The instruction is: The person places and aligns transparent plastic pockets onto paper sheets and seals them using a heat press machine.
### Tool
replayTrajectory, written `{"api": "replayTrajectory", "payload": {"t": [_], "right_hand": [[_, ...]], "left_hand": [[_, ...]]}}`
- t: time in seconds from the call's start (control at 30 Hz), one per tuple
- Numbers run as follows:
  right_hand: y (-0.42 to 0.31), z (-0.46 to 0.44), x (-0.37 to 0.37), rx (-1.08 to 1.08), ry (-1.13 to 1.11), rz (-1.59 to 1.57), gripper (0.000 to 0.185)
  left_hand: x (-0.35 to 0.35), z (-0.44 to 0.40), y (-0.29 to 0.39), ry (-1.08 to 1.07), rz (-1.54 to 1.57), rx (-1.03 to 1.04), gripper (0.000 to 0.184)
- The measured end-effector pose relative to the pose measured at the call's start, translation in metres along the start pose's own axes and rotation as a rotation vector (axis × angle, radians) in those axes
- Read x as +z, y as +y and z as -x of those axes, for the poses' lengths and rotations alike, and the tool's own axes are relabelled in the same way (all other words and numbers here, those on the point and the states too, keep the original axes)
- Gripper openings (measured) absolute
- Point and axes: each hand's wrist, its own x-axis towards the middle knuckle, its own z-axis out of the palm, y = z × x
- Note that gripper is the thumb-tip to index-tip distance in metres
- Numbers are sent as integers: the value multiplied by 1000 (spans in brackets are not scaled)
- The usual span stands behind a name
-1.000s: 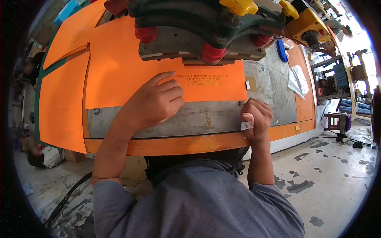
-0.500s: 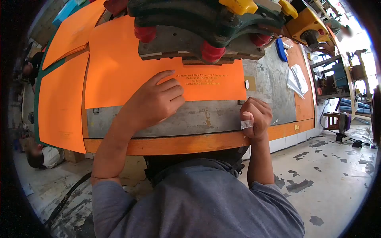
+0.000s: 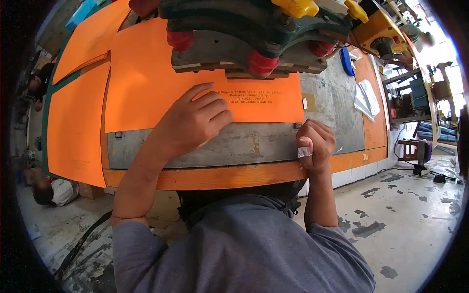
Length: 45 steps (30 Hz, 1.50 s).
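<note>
Left grip (image 3: 195, 116) nudged forward, loosely spread | orange sheet (image 3: 163, 78) beneath | right grip (image 3: 316, 142) fisted nearby

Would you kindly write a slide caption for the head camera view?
Left hand over a printed orange sheet; right hand curled at the table's edge.

Got 2 hands (image 3: 193, 119) (image 3: 316, 144) up front, 3+ orange sheets (image 3: 139, 73) (image 3: 78, 122) (image 3: 97, 34), 2 yellow knobs (image 3: 299, 8) (image 3: 355, 10), 3 bright red press mounts (image 3: 180, 41) (image 3: 261, 63) (image 3: 321, 49).

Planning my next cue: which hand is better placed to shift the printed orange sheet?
Probably the left hand: it is partly open over the orange sheet, beside the print. The right hand is curled outside the sheet's corner.
</note>
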Motion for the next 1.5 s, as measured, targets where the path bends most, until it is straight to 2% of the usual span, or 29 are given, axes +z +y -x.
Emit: {"api": "replayTrajectory", "payload": {"t": [0.6,0.73,0.93,1.03,1.1,1.2,1.43,1.5], "right_hand": [[-1,0,0,7,13,-8,46],[-1,0,-1,6,0,-7,45],[-1,0,-1,21,7,0,44],[0,0,-2,16,1,7,44],[0,0,-1,14,13,-7,44],[0,0,0,6,16,0,44],[5,5,-1,6,16,-7,45],[4,6,-3,-12,41,8,48]], "left_hand": [[2,0,1,201,16,-144,44],[3,0,1,210,-4,-150,44],[-2,4,-5,97,-16,-146,48],[0,6,-8,61,-62,-168,41],[1,5,-9,176,-110,-150,31],[-3,3,-7,245,-143,-137,26],[-9,4,-6,283,-135,-126,26],[-9,6,-7,236,-84,-84,26]]}}
